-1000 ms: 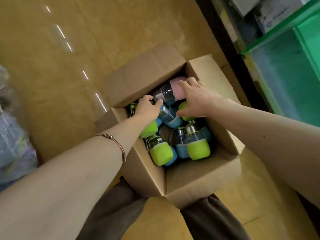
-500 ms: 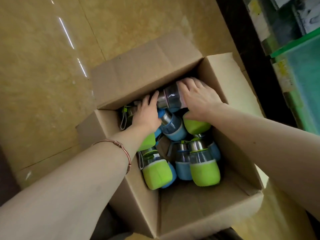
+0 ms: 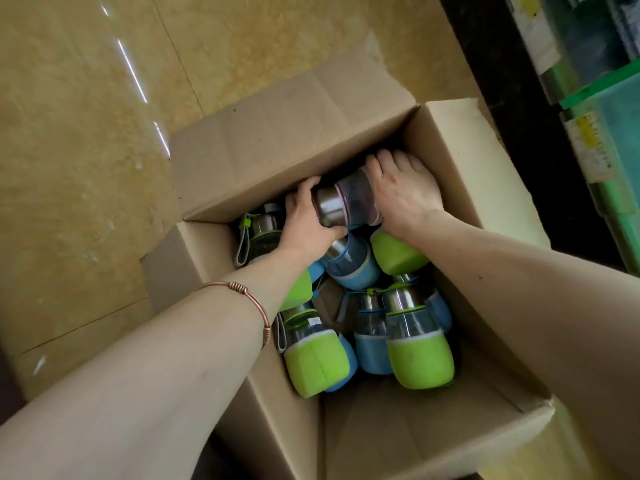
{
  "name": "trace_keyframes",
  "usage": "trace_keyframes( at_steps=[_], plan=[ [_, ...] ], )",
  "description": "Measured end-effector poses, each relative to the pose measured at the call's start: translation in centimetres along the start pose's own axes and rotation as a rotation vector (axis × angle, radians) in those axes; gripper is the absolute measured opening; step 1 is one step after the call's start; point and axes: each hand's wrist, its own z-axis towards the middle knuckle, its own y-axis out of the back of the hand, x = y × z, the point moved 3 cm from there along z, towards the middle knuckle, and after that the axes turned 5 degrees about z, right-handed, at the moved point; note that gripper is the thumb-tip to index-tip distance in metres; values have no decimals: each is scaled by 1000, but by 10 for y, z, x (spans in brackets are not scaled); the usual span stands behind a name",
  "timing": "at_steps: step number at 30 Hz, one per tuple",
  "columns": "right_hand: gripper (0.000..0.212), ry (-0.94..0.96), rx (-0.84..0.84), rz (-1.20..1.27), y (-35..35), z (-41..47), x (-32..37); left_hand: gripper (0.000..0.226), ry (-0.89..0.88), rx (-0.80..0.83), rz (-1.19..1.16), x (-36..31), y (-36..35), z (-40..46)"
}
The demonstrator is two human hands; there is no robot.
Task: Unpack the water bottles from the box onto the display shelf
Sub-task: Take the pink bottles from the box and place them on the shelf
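Reaching down with both arms into the open cardboard box (image 3: 460,157) on the tan floor (image 3: 86,150); its flaps stand spread around my forearms. Beyond my right arm, green shelving (image 3: 609,109) with a dark upright beside it. Under and nearer than my hands, a loose heap of water bottles (image 3: 391,327) fills the far half of the box: clear bodies, steel caps, green or blue sleeves, most lying tilted. One green-sleeved bottle (image 3: 420,356) lies below my right wrist, another (image 3: 315,363) below my left forearm. Between my hands, the bottle with the steel cap (image 3: 346,202) lies on its side at the far wall. My left hand (image 3: 304,226) curls round its cap end; my right hand (image 3: 405,192) wraps over its body end. Copper bracelet (image 3: 249,303) on my left wrist.
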Motion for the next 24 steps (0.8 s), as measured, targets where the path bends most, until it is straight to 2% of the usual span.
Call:
trace_keyframes(
  at_steps=[3, 8, 11, 15, 21, 24],
  plan=[
    [66, -26, -61, 66, 5, -24, 0, 98, 25, 74, 86, -3, 10, -10],
    [75, -42, -2, 165, 38, -78, 6, 84, 19, 198, 68, -24, 32, -54],
    [75, -1, 28, 255, 74, -109, 6, 88, 108, 250, -97, -46, 47, -90],
    [74, 24, 35, 353, 125, -154, 5, 105, 230, 266, -382, -76, 72, -141],
    [85, -32, 29, 572, 203, -232, 8, 88, 252, 247, -673, -134, 118, -229],
    [88, -87, -9, 708, 244, -276, 14, 70, 233, 207, -793, -166, 139, -272]
  ],
)
